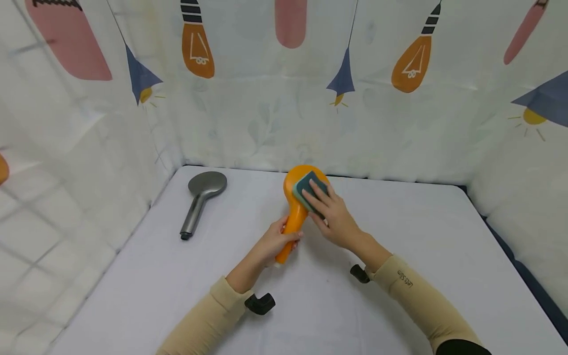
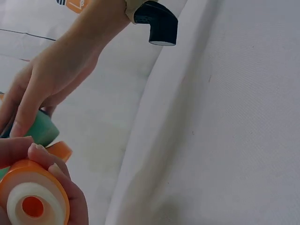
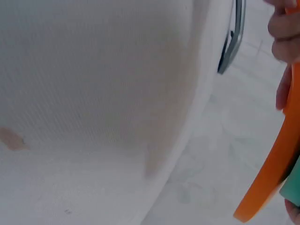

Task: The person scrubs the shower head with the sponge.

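My left hand (image 1: 271, 243) grips the handle of an orange shower head (image 1: 294, 217), which is held tilted above the table with its round head pointing away from me. The hollow end of that handle, with a pale ring (image 2: 35, 204), faces the left wrist view. My right hand (image 1: 338, 220) holds a sponge (image 1: 305, 187), dark on top and teal below, against the round head. Its fingers lie over the sponge's dark top, and the thumb is at the near edge. In the right wrist view, only the sponge's teal edge (image 3: 293, 185) shows beside the orange rim.
A grey shower head (image 1: 201, 197) lies on the white tabletop (image 1: 146, 276) at the left. A patterned curtain (image 1: 266, 113) stands behind the table and along its left side. Black camera mounts (image 1: 260, 303) stick out at both wrists.
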### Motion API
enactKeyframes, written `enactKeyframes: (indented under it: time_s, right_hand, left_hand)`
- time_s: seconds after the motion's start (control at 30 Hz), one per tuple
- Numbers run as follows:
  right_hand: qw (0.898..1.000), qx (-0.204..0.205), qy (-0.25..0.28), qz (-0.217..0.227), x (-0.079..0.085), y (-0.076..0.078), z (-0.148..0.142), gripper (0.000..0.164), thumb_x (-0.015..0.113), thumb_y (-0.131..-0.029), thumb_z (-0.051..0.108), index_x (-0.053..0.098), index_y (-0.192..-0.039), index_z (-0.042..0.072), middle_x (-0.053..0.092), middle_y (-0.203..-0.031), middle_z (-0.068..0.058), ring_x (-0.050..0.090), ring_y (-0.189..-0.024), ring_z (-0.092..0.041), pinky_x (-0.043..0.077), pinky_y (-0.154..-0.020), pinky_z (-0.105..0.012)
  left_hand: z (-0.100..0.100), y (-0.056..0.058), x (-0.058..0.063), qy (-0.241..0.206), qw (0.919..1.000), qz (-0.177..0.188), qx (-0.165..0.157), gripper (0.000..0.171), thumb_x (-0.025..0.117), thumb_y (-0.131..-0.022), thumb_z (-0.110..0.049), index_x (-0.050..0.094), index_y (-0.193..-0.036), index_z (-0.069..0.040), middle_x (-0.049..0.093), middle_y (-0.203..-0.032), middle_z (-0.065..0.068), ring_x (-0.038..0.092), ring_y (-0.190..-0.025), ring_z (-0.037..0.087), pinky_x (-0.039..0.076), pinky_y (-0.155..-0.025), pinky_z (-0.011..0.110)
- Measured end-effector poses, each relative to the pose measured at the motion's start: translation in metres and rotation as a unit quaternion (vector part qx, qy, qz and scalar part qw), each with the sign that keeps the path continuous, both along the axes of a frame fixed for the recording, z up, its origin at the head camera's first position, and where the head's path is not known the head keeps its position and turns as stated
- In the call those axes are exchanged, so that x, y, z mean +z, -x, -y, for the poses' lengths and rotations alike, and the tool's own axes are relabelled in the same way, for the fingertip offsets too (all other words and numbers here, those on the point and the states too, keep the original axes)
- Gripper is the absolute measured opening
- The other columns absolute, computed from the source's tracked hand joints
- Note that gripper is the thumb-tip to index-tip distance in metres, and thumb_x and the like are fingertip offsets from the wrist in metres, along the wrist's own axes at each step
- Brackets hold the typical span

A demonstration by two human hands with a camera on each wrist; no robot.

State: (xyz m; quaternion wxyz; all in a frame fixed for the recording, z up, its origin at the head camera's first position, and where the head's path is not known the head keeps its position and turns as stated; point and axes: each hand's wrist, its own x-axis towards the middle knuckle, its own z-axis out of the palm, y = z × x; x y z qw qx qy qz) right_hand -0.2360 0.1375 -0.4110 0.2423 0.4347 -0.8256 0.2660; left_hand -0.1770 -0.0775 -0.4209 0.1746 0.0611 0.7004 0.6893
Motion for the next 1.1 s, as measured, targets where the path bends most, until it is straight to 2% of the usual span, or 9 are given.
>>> enactKeyframes:
  time_s: [0.07,0.13,0.3,0.37,0.43,0.57,0.67,0.87,1.1]
  right_hand:
    - [0.999,0.027,-0.024,-0.032,0.0,-0.005,0.001,0.057,0.072,-0.093,0.008,0.054,-0.148,0.006,0.04,-0.157,-0.021,0.036,-0.138,-0.059,0.042,-0.096,-0.072]
    - [0.999,0.019,-0.023,-0.033,-0.001,-0.004,-0.002,0.057,0.073,-0.092,0.005,0.056,-0.146,0.007,0.042,-0.156,-0.02,0.037,-0.138,-0.058,0.042,-0.096,-0.072]
    - [0.995,-0.075,0.034,0.054,-0.004,0.011,-0.018,0.054,0.065,-0.098,0.004,0.05,-0.15,0.003,0.039,-0.158,-0.022,0.035,-0.138,-0.058,0.035,-0.106,-0.07]
    - [0.993,-0.085,0.042,0.068,-0.005,0.012,-0.019,0.053,0.063,-0.101,0.006,0.047,-0.152,0.002,0.037,-0.158,-0.024,0.035,-0.137,-0.06,0.032,-0.108,-0.07]
    - [0.996,-0.067,0.03,0.057,-0.006,0.007,-0.014,0.053,0.062,-0.101,0.009,0.048,-0.152,0.003,0.036,-0.159,-0.023,0.035,-0.137,-0.06,0.035,-0.106,-0.071]
    - [1.0,0.007,-0.011,-0.014,-0.005,-0.007,-0.003,0.055,0.069,-0.095,0.009,0.054,-0.148,0.008,0.041,-0.157,-0.02,0.038,-0.136,-0.058,0.041,-0.098,-0.072]
    - [0.999,0.013,-0.007,-0.037,-0.002,-0.007,-0.004,0.055,0.072,-0.092,0.004,0.058,-0.144,0.008,0.045,-0.155,-0.019,0.04,-0.135,-0.057,0.043,-0.095,-0.071]
    - [0.996,-0.036,0.079,0.024,-0.001,0.009,-0.023,0.051,0.068,-0.093,-0.003,0.056,-0.143,-0.003,0.044,-0.153,-0.025,0.04,-0.139,-0.053,0.032,-0.108,-0.07]
    - [0.988,-0.067,0.124,0.063,-0.003,0.007,-0.03,0.053,0.064,-0.096,-0.004,0.05,-0.147,-0.004,0.038,-0.157,-0.024,0.032,-0.142,-0.056,0.026,-0.11,-0.072]
  left_hand:
    - [-0.001,0.0,0.0,-0.013,0.9999,0.004,-0.002,0.046,0.062,-0.102,-0.01,0.045,-0.143,0.001,0.056,-0.087,0.006,0.052,-0.069,0.014,0.048,-0.069,0.026]
    - [-0.001,-0.001,-0.002,-0.021,0.9998,0.007,-0.002,0.045,0.062,-0.102,-0.01,0.045,-0.142,0.001,0.056,-0.086,0.006,0.052,-0.068,0.013,0.049,-0.07,0.026]
    - [-0.001,-0.002,-0.002,-0.024,0.9995,0.018,0.005,0.04,0.064,-0.102,-0.01,0.048,-0.137,0.0,0.056,-0.086,0.005,0.052,-0.067,0.014,0.05,-0.069,0.026]
    - [-0.001,-0.003,-0.001,-0.025,0.9994,0.021,0.007,0.039,0.064,-0.102,-0.01,0.048,-0.136,0.0,0.056,-0.085,0.005,0.052,-0.066,0.014,0.049,-0.068,0.025]
    - [-0.001,-0.002,-0.002,-0.026,0.9995,0.018,0.005,0.04,0.063,-0.102,-0.01,0.047,-0.136,0.0,0.056,-0.085,0.006,0.052,-0.066,0.014,0.049,-0.067,0.025]
    - [0.0,-0.002,-0.004,-0.02,0.9998,0.005,0.002,0.047,0.065,-0.099,-0.009,0.046,-0.14,0.001,0.055,-0.085,0.006,0.052,-0.065,0.013,0.048,-0.065,0.025]
    - [0.001,-0.002,-0.007,-0.012,0.9999,0.001,0.008,0.051,0.07,-0.095,-0.008,0.047,-0.139,-0.001,0.054,-0.083,0.006,0.051,-0.061,0.013,0.046,-0.062,0.026]
    - [0.003,-0.002,-0.009,-0.016,0.9994,0.021,0.022,0.042,0.071,-0.097,-0.01,0.047,-0.132,-0.003,0.054,-0.079,0.005,0.051,-0.058,0.013,0.046,-0.059,0.025]
    - [0.002,0.0,-0.002,-0.031,0.9989,0.018,0.03,0.044,0.068,-0.1,-0.013,0.039,-0.132,-0.003,0.054,-0.08,0.005,0.049,-0.057,0.01,0.045,-0.058,0.022]
